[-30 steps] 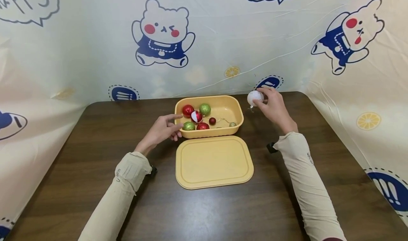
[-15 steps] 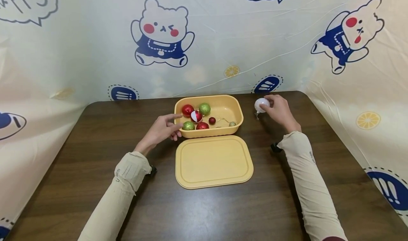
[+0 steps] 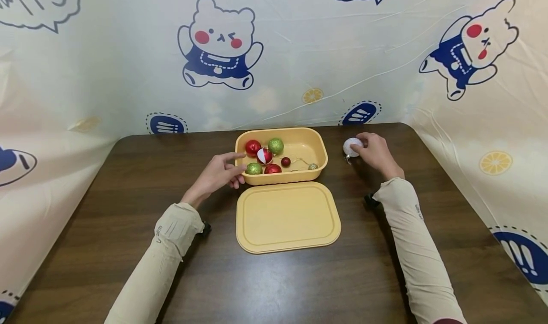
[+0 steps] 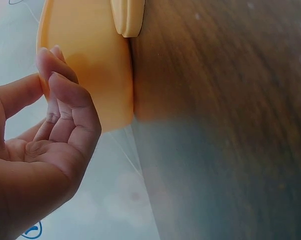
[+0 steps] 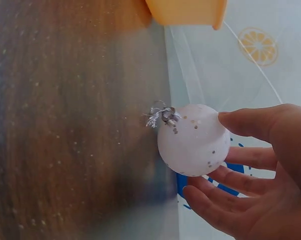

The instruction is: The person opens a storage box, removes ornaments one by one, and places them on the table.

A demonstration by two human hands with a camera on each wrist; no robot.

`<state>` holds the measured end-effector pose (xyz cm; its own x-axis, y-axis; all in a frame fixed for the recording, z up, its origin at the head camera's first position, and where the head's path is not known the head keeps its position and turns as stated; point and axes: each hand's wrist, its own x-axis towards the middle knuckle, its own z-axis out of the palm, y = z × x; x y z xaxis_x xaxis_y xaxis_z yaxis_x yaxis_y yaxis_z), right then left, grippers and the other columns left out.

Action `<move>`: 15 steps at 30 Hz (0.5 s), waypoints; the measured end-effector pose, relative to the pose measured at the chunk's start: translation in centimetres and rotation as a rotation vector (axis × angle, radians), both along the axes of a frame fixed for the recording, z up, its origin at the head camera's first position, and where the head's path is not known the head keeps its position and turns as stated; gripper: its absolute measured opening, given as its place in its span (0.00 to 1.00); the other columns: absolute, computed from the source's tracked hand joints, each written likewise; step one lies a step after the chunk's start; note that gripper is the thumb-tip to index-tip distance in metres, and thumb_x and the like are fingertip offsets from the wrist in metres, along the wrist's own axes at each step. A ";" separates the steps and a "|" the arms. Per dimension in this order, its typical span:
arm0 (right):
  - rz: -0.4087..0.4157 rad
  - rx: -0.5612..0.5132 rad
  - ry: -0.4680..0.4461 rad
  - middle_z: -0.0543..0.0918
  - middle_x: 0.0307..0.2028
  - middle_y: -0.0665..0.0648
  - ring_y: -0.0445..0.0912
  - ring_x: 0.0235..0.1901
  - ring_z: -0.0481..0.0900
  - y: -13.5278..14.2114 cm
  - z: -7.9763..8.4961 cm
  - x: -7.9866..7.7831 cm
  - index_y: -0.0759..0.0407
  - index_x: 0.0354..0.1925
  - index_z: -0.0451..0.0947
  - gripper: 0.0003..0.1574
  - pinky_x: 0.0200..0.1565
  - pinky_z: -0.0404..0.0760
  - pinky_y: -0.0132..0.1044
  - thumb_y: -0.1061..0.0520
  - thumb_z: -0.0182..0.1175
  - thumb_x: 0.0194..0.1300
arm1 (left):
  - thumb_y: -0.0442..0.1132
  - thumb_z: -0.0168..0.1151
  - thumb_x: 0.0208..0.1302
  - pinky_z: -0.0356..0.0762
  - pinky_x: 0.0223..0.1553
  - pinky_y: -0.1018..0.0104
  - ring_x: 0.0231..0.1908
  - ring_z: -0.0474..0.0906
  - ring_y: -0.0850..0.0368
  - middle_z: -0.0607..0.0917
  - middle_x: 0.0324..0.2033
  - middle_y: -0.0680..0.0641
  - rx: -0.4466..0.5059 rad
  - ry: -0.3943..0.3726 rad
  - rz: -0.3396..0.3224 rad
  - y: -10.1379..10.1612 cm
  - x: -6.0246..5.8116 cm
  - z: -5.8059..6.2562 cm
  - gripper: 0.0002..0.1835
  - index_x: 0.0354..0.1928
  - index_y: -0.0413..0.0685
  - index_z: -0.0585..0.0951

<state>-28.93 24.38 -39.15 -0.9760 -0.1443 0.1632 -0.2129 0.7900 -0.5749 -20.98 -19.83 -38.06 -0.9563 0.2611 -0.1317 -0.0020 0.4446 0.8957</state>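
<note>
In the head view, a yellow plastic box [image 3: 318,176] stands at the table's back, holding red, green and red-and-white Christmas baubles [image 3: 264,156]. At its left end is my left hand [image 3: 215,174]; thumb and forefinger hold the rim, the other fingers curled outside the wall [image 4: 103,80]. To the right of the box, my right hand [image 3: 376,152] grips a white speckled bauble [image 5: 193,142] with a silver cap and string. The thumb presses one side of it, and fingertips support it from beneath. Whether the bauble touches the tabletop, I cannot tell.
Directly in front of the box lies its flat yellow lid [image 3: 288,218] on the dark wooden table [image 3: 274,286]. A patterned cloth [image 3: 282,53] hangs behind the table and along both sides. Inside the box are also a small dark red ball [image 3: 285,162] and a gold one [image 3: 313,166].
My right hand has carried the white bauble to the right, lower and a little nearer to me. The left hand, the box and the lid have stayed in place.
</note>
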 end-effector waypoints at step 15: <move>0.015 0.030 0.026 0.76 0.56 0.73 0.64 0.54 0.75 -0.7 2.4 0.9 0.72 0.61 0.72 0.28 0.57 0.73 0.58 0.55 0.61 0.70 | 0.41 0.60 0.73 0.84 0.33 0.50 0.21 0.81 0.50 0.85 0.30 0.31 0.001 0.005 0.002 -0.1 -0.1 -0.1 0.28 0.71 0.42 0.68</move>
